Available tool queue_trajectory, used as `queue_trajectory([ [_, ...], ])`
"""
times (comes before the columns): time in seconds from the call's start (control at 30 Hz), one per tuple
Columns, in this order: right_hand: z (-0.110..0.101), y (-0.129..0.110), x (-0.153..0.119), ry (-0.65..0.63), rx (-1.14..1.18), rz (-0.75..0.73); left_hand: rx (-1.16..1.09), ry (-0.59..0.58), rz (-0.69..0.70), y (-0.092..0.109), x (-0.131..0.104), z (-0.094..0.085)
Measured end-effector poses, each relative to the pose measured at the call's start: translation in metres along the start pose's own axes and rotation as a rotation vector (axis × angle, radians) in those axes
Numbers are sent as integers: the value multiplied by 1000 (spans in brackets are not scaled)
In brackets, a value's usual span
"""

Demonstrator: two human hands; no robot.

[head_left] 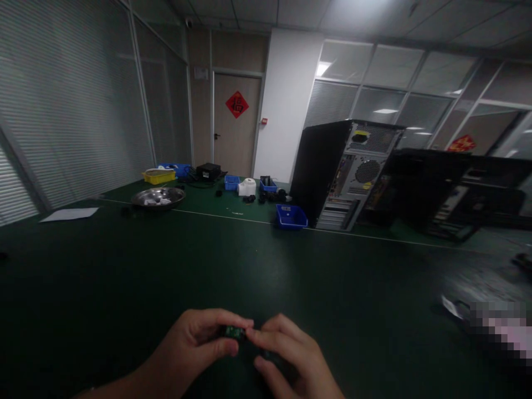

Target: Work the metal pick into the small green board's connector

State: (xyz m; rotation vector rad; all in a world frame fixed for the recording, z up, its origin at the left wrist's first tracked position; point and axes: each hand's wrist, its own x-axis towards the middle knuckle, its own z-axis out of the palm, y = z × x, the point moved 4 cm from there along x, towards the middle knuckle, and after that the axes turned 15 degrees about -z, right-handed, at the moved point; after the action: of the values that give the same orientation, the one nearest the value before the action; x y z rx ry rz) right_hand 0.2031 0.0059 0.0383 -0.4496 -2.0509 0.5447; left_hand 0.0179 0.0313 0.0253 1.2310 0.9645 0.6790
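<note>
**Pinched in our left hand [187, 343], a small green circuit board [234, 332]**

We hold the board between the thumb and fingers of the left hand, with its pale markings turned toward us, too small to read. Our right hand [301, 349] meets it at its right end, the fingers bent and the fingertips close against it; we cannot tell whether that hand grips something of its own, since the space under its fingers is dark. Taking the black computer tower [322, 166] as our landmark, the board is on our side of it and to its left, over the green table [208, 260].

On the tower's rear we see a yellow label [361, 134] near the top and a yellow sticker [367, 186] beside the fan grille, neither legible to us. Just left of the tower's foot sits a dark blue tray [291, 224]; its pale label is unreadable too. Farther left of the tower come a white device [246, 187], a black box [208, 170] and a metal bowl [145, 206]. Beyond the tower and to its left, a red diamond sign [236, 104] on the door [245, 141] reads 福. Another red sign [462, 143], right of the tower, is too blurred for us to read.
</note>
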Motion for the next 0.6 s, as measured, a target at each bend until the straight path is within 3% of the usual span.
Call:
queue_trajectory([
  [0.2, -1, -2, 2, 28, 42, -13, -73, -28, -6, 0, 2, 2],
  [0.43, -2, -4, 5, -5, 11, 73, -26, 133, -36, 1, 3, -5],
  [0.6, 1, -7, 7, -53, 101, 46, 13, 47, -67, -2, 2, -2],
])
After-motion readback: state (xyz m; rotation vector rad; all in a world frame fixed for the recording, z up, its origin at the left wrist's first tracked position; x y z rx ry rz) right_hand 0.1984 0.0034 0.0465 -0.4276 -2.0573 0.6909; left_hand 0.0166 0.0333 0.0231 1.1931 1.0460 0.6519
